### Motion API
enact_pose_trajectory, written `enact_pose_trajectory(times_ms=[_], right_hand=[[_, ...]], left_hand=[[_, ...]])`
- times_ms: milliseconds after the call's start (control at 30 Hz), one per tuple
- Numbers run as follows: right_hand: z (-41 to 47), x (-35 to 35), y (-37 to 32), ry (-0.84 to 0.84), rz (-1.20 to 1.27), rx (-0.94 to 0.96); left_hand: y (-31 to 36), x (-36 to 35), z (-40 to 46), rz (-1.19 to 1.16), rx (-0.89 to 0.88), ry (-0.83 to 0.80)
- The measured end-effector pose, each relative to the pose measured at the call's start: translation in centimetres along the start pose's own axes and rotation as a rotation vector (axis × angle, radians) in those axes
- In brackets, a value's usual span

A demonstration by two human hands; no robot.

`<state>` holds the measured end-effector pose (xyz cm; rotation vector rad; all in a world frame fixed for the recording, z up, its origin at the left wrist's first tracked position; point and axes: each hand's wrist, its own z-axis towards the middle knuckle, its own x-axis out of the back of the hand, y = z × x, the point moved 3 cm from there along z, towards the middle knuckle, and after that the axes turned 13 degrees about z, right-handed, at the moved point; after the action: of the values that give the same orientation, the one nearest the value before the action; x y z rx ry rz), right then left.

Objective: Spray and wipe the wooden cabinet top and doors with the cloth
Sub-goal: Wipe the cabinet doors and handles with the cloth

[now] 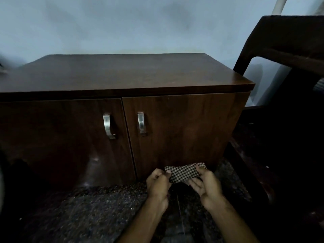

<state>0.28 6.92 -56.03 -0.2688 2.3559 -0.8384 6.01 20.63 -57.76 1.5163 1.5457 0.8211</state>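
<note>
The cloth [185, 172] is low and near, in front of the right door [184, 128]. My left hand [158, 184] pinches one end and my right hand [204, 184] holds the other, maybe folding it to wipe. I see no spray.

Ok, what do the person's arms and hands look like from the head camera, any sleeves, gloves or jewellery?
Both arms are bare from the bottom edge of the frame up to the fingers: no sleeves show. The left hand and right hand wear no gloves. No watch, bracelet or ring is visible at the wrists or on the fingers, though the picture is dim. No markings or cables appear on either arm.
</note>
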Motion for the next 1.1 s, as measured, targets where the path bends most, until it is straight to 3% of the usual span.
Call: enact_pose_trajectory(times_ms=[100,267,400,567,733,900,1033,1100], right_hand=[[-0.5,-0.1,2.5,0.02,-0.037,-0.075],[-0.9,-2.1,2.2,-0.084,-0.095,0.072],[-1.0,-1.3,4.6,0.002,-0.237,0.014],[-1.8,-3.5,4.6,-0.081,-0.207,0.085],[-2.8,-4.2,8.2,-0.065,-0.294,0.007],[-3.4,-5.2,6.7,-0.164,-0.267,0.089],[-3.7,-4.5,8.0,-0.058,-0.333,0.051],[-4.1,-5.3,7.3,-0.109,-0.295,0.048]], left_hand=[[-0.5,2.3,0.5,0.043,-0.011,0.052],[1.3,4.0,1.0,0.0,-0.128,0.079],[-0.3,5.3,0.3,0.042,-0.086,0.152],[1.5,7.1,0.5,-0.019,-0.181,0.135],[0.6,10.0,0.9,-0.002,-0.086,0.22],[2.2,9.7,0.7,-0.012,-0.17,0.191],[1.5,10.5,0.1,-0.02,-0.096,0.204],[2.5,10.6,-0.4,-0.039,-0.124,0.191]])
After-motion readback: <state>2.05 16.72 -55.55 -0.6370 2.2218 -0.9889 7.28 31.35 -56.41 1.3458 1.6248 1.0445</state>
